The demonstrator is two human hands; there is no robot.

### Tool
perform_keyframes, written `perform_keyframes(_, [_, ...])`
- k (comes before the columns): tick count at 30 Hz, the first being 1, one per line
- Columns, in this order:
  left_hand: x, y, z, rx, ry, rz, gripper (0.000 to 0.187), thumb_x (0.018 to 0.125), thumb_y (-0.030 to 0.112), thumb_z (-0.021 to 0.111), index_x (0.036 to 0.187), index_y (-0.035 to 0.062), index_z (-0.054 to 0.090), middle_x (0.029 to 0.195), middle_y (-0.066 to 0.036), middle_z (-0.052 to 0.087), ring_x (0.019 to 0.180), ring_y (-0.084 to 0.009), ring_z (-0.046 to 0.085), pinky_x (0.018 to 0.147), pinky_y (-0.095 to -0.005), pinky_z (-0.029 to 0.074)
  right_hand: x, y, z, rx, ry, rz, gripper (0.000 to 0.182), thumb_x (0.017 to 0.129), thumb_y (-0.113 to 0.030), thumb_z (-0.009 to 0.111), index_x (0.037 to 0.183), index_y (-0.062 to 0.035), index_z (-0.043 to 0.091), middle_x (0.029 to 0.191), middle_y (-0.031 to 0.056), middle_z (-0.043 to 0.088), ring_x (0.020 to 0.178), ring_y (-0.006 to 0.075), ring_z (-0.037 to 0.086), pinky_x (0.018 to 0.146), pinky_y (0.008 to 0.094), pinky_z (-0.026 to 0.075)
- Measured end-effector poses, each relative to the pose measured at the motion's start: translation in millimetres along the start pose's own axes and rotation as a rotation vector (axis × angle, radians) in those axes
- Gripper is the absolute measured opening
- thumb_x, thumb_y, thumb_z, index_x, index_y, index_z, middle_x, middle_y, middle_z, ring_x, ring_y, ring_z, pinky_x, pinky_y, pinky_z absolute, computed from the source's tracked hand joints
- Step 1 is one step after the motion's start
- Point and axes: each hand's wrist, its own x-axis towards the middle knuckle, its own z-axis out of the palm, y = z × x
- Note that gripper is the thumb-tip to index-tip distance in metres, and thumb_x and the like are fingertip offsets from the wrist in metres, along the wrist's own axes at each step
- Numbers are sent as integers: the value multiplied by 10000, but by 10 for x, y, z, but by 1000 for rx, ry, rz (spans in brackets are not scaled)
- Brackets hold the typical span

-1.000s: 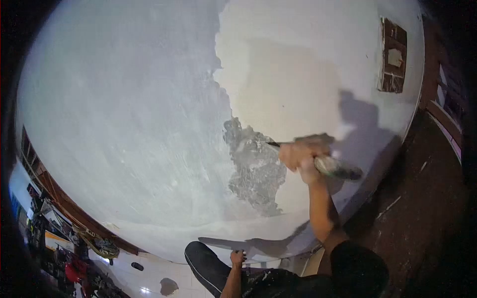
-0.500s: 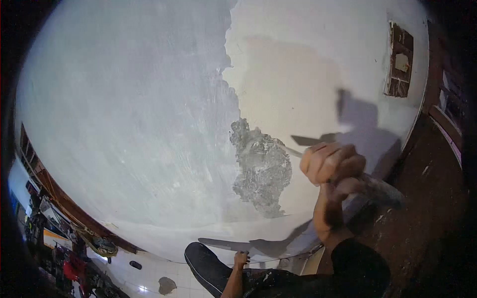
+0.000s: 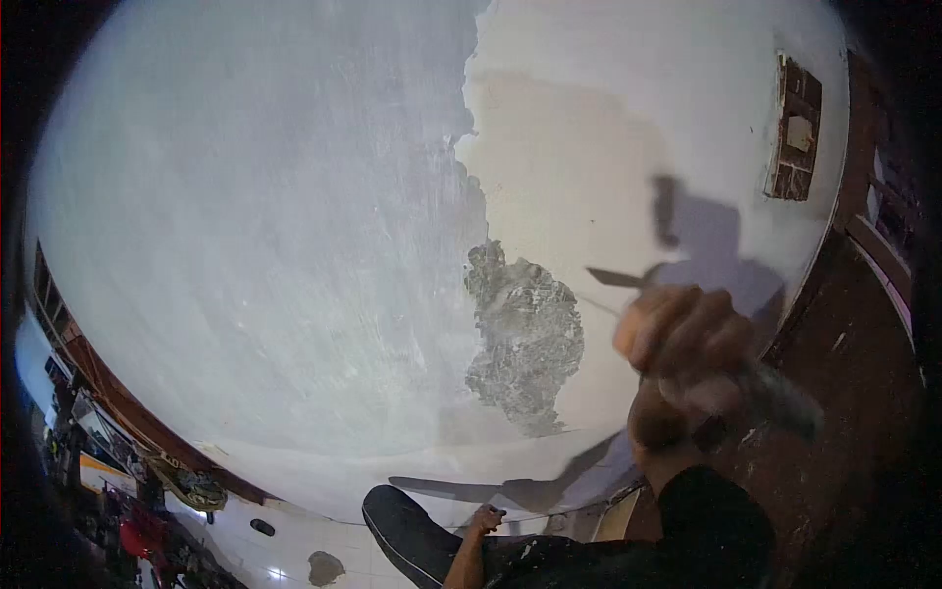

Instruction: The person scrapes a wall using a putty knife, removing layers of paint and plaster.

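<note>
The thin-bladed tool [image 3: 785, 398] is in my right fingers [image 3: 682, 329], curled tight round its handle; the handle's end juts out, blurred, below and to the right of them, while the narrow blade points left. Just left of those fingers is the rough grey patch [image 3: 530, 334] on the wall [image 3: 265, 245]. I judge that I am working the surface near its edge, the blade seemingly off the wall; contact there would call for a shallow angle and a firm wrist. My right forearm [image 3: 659, 427] rises from below, the fist raised in front of me. My left fingers [image 3: 488, 518] sit far lower and to the left, near my knee [image 3: 392, 515], bent inward; whether they hold anything I cannot tell.
</note>
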Motion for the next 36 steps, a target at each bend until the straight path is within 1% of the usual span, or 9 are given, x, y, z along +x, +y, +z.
perform_keyframes(4, [42,0,15,97,-38,-30,421,783,382,615,984,14,580,710,-99,644,540,-179,602,426,-322,451,-365,218,-262,-197,87,285,352,902,-302,530,643,-80,444,558,24,473,449,132,461,449,302,436])
perform_keyframes(11, [193,-84,19,143,-119,-62,469,769,400,653,999,2,558,746,-106,647,562,-186,613,442,-329,482,113,-88,-25,68,-100,79,460,895,-363,537,549,-75,440,525,29,464,486,153,485,532,324,460])
perform_keyframes(13, [85,-11,32,181,-82,-37,486,773,406,652,1017,0,547,741,-106,645,561,-190,611,448,-337,480,-117,216,-49,-53,89,193,407,910,-309,501,586,-73,431,541,19,457,485,139,428,505,301,406])
perform_keyframes(15, [83,-11,68,135,-81,-53,484,774,405,652,1030,10,541,737,-101,643,554,-190,602,452,-340,473,235,189,18,-702,-138,751,386,903,-324,525,664,-27,583,598,35,563,535,142,528,551,280,470])
perform_keyframes(17, [126,-143,66,124,-86,-41,469,777,401,650,1036,25,543,735,-94,642,544,-183,591,453,-340,464,-137,588,-43,-54,44,638,312,905,-257,530,691,-30,538,589,40,525,521,128,479,521,283,430])
perform_keyframes(27, [249,-153,72,170,-45,92,472,773,405,619,1017,5,566,640,-90,619,455,-190,571,380,-303,433,428,354,164,-68,25,198,472,931,-245,495,532,-65,321,435,18,341,382,133,318,405,312,306])
perform_keyframes(31, [672,-638,-91,-650,-700,160,530,787,440,578,1146,59,497,943,-122,604,689,-238,607,450,-342,463,394,411,58,-118,8,352,435,942,-249,457,567,-81,314,458,4,331,401,131,278,425,308,283])
perform_keyframes(32, [183,-299,-109,-641,-312,79,497,796,402,559,1159,71,482,980,-113,560,747,-269,568,565,-385,488,423,340,79,-38,-24,373,429,941,-251,457,570,-86,318,462,1,334,404,128,281,426,307,286])
perform_keyframes(36, [-210,93,-464,-1365,124,-47,311,801,328,512,980,74,502,824,-81,527,725,-262,514,661,-426,473,649,141,96,64,-151,274,415,931,-309,464,582,-106,368,478,-13,367,412,119,325,410,308,286])
